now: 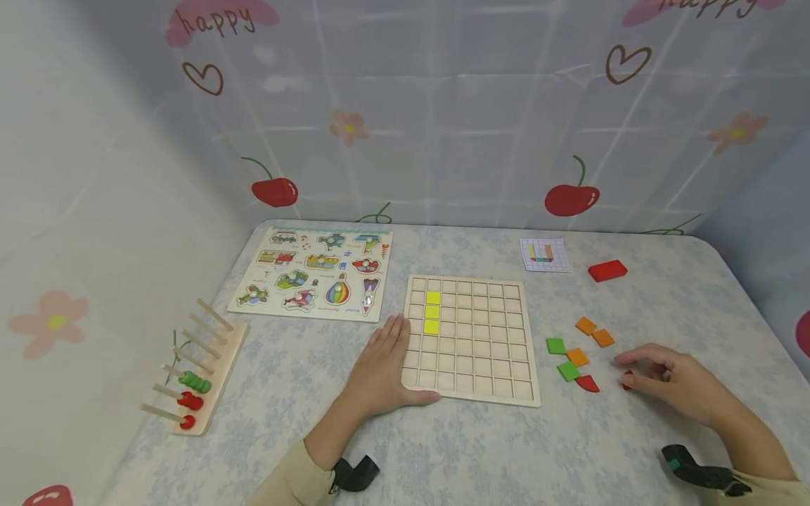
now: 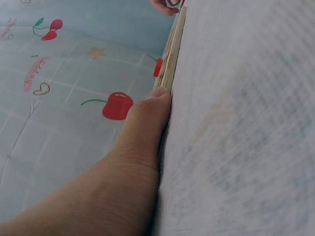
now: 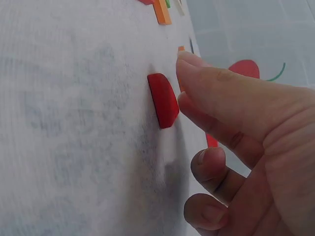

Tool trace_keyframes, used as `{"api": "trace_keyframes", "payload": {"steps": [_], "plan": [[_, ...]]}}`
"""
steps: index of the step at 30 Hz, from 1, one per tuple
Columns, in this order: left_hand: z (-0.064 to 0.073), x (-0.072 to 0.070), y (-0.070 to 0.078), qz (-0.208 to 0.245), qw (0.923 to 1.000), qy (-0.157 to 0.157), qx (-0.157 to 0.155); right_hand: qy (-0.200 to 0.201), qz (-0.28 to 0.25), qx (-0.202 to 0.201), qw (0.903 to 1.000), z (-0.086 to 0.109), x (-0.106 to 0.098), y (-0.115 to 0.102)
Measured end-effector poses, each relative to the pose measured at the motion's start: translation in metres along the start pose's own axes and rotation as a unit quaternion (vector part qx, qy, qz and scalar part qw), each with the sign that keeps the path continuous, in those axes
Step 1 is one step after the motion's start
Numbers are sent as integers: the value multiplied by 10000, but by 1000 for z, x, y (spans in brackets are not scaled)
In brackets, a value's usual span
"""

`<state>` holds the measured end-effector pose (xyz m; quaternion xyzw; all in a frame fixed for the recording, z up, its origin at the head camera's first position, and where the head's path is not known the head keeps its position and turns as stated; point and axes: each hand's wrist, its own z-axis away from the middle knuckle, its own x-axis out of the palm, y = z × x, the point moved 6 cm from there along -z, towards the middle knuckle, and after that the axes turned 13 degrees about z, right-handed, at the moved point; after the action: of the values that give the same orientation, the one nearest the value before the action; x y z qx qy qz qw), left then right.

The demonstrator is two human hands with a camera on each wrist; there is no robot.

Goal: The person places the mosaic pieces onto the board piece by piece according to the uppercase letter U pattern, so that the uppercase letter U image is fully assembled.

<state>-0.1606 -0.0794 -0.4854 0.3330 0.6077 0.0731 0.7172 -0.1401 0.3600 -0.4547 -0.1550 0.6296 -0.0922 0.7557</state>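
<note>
A square wooden grid board (image 1: 471,400) lies in the middle of the table, with several yellow squares (image 1: 432,312) in one column near its left side. My left hand (image 1: 380,369) rests at the board's left edge, fingers straight and thumb along the near edge; in the left wrist view the thumb (image 2: 145,120) touches the board's side (image 2: 172,59). My right hand (image 1: 680,383) hovers over a red quarter-round piece (image 3: 163,101), fingers loosely bent, holding nothing visible. Left of it lie orange squares (image 1: 577,358), green squares (image 1: 556,346) and another red quarter-round piece (image 1: 588,383).
Behind the loose pieces are a small pattern card (image 1: 557,264) and a red block (image 1: 607,270). A picture peg puzzle (image 1: 304,316) lies at the back left. In front of it stands a wooden peg rack (image 1: 224,372) with red and green beads.
</note>
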Motion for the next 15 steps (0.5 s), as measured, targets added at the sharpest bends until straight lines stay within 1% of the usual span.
{"api": "trace_keyframes", "payload": {"steps": [3,9,15], "plan": [[0,1,-1,-13,10000,-33,-21,-61,77,-76,9999,1,1,3],[0,2,-1,-42,10000,-70,-54,-119,60,-329,9994,3,2,7],[-1,2,-2,-73,9999,-77,-72,-294,118,-254,9992,3,5,11]]}}
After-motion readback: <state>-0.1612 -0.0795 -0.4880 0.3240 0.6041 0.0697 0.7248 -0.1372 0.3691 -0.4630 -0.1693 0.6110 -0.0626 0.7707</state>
